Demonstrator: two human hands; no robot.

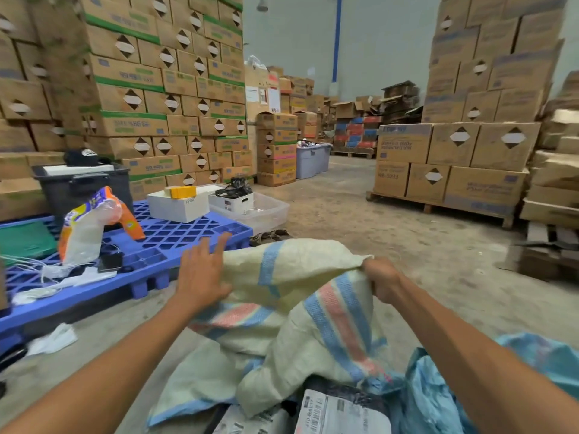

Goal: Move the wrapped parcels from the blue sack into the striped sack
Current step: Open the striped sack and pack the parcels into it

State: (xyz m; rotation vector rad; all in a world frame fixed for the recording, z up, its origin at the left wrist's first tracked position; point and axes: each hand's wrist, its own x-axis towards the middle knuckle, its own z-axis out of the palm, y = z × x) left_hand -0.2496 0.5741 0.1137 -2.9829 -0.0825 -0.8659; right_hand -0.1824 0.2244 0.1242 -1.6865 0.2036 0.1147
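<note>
The striped sack (297, 292) hangs crumpled over the blue sack (438, 402), whose wrapped parcels (341, 415) lie below both hands, nearer the right. The right hand (380, 278) fists the striped edge; the left hand (200, 277) rests flat on it, fingers straight

A blue plastic pallet (175, 242) lies on the floor at the left, with a white box (177, 205) and an orange bag (94, 223) on it. Tall stacks of cardboard boxes (163, 86) stand behind, and more boxes sit on a wooden pallet (438, 206) at the right.

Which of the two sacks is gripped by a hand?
The striped sack, cream with blue and pink bands: the right hand grips its edge. The plain blue sack lies lower, ungripped.
</note>
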